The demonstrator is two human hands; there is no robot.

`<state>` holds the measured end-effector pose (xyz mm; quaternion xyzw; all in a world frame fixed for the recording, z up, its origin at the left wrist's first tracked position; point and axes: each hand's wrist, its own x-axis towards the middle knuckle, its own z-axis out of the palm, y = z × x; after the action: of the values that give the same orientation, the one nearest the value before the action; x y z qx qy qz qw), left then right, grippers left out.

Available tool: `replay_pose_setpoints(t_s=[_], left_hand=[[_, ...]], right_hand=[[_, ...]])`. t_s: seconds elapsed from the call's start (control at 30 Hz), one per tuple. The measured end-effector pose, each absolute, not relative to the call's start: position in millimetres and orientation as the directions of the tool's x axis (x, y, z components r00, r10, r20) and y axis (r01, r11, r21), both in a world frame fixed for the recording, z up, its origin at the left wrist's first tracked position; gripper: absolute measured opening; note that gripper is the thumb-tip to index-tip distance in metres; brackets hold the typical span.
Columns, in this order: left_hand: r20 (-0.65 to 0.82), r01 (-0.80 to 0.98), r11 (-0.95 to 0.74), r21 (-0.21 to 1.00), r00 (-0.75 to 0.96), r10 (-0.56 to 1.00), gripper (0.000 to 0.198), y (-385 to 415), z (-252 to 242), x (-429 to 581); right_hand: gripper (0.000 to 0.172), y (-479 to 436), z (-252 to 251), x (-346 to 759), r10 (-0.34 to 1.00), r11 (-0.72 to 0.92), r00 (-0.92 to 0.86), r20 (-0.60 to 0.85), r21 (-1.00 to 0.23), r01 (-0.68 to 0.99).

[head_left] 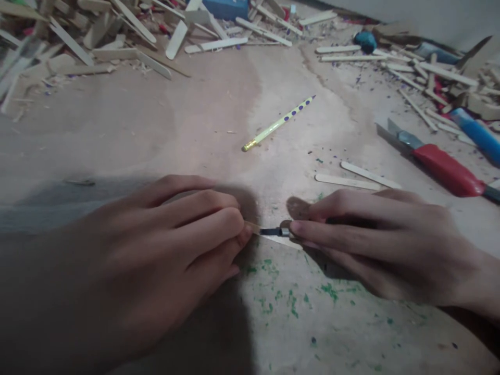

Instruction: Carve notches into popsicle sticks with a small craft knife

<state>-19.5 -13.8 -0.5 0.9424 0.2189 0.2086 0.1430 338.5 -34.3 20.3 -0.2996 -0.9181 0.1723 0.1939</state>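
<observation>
Now left fingers [224,224] are pinching a tan wooden stick [253,227], likely light, snappable, best end-held; right fingers [332,234] gripping a dark-bladed metal tool [284,232].

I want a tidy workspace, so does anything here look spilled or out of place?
Green flecks dirty the tabletop near the right hand, like a small spill; whether paint or crumbs, I can't tell. Wooden sticks lie jumbled in untidy heaps along the far side.
</observation>
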Motion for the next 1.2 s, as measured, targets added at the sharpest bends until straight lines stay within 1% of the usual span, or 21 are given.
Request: replay_pose_setpoints(t_s=[0.1, 0.27, 0.33, 0.4, 0.5, 0.6, 0.63, 0.7, 0.77, 0.83, 0.87, 0.93, 1.0, 1.07, 1.13, 1.2], left_hand=[[0.32, 0.365, -0.859, 0.359, 0.816, 0.481, 0.025, -16, 0, -18], [0.305, 0.315, -0.901, 0.299, 0.863, 0.403, 0.032, -13, 0, -19], [0.298, 0.331, -0.887, 0.322, 0.854, 0.427, 0.037, -13, 0, -20], [0.299, 0.347, -0.872, 0.345, 0.84, 0.452, 0.036, -14, 0, -19], [0.333, 0.343, -0.877, 0.335, 0.828, 0.451, 0.032, -16, 1, -18], [0.362, 0.348, -0.879, 0.327, 0.813, 0.456, 0.036, -14, 4, -16], [0.373, 0.343, -0.888, 0.307, 0.815, 0.443, 0.037, -12, 5, -16], [0.379, 0.314, -0.922, 0.228, 0.843, 0.381, 0.036, -8, 7, -17], [0.364, 0.289, -0.943, 0.166, 0.87, 0.331, 0.039, -3, 8, -21], [0.372, 0.3, -0.937, 0.178, 0.861, 0.346, 0.041, 0, 5, -26], [0.346, 0.306, -0.934, 0.184, 0.869, 0.353, 0.04, 1, 2, -29], [0.339, 0.327, -0.931, 0.163, 0.867, 0.364, 0.036, 4, -5, -35], [0.325, 0.339, -0.93, 0.141, 0.872, 0.367, 0.035, 7, -14, -42], [0.32, 0.335, -0.935, 0.115, 0.879, 0.354, 0.039, 11, -22, -49], [0.324, 0.316, -0.945, 0.085, 0.888, 0.326, 0.04, 16, -27, -56], [0.334, 0.296, -0.954, 0.056, 0.894, 0.297, 0.04, 20, -29, -60]], right_hand=[[0.021, -35, 23, 337, 0.621, 0.762, -0.746, 0.241, -0.41, 0.502], [0.026, -37, 21, 338, 0.614, 0.768, -0.755, 0.229, -0.392, 0.506], [0.025, -38, 17, 339, 0.622, 0.767, -0.744, 0.244, -0.382, 0.516], [0.025, -38, 13, 340, 0.62, 0.771, -0.738, 0.268, -0.381, 0.51], [0.026, -37, 9, 341, 0.597, 0.788, -0.751, 0.283, -0.385, 0.481], [0.026, -33, 7, 343, 0.566, 0.807, -0.772, 0.291, -0.387, 0.446], [0.026, -32, 6, 344, 0.558, 0.812, -0.773, 0.302, -0.392, 0.433], [0.025, -30, 6, 346, 0.553, 0.816, -0.762, 0.336, -0.404, 0.414], [0.024, -28, 5, 347, 0.555, 0.816, -0.748, 0.364, -0.415, 0.403], [0.023, -27, 5, 346, 0.545, 0.821, -0.747, 0.381, -0.42, 0.386], [0.022, -27, 5, 345, 0.543, 0.822, -0.745, 0.388, -0.426, 0.377], [0.023, -27, 3, 343, 0.54, 0.821, -0.74, 0.401, -0.443, 0.359], [0.027, -28, 0, 343, 0.555, 0.809, -0.723, 0.412, -0.47, 0.353], [0.039, -29, -3, 344, 0.602, 0.779, -0.671, 0.433, -0.503, 0.375], [0.054, -27, -8, 347, 0.68, 0.725, -0.561, 0.471, -0.547, 0.42], [0.06, -22, -14, 352, 0.757, 0.653, -0.398, 0.518, -0.61, 0.449]])
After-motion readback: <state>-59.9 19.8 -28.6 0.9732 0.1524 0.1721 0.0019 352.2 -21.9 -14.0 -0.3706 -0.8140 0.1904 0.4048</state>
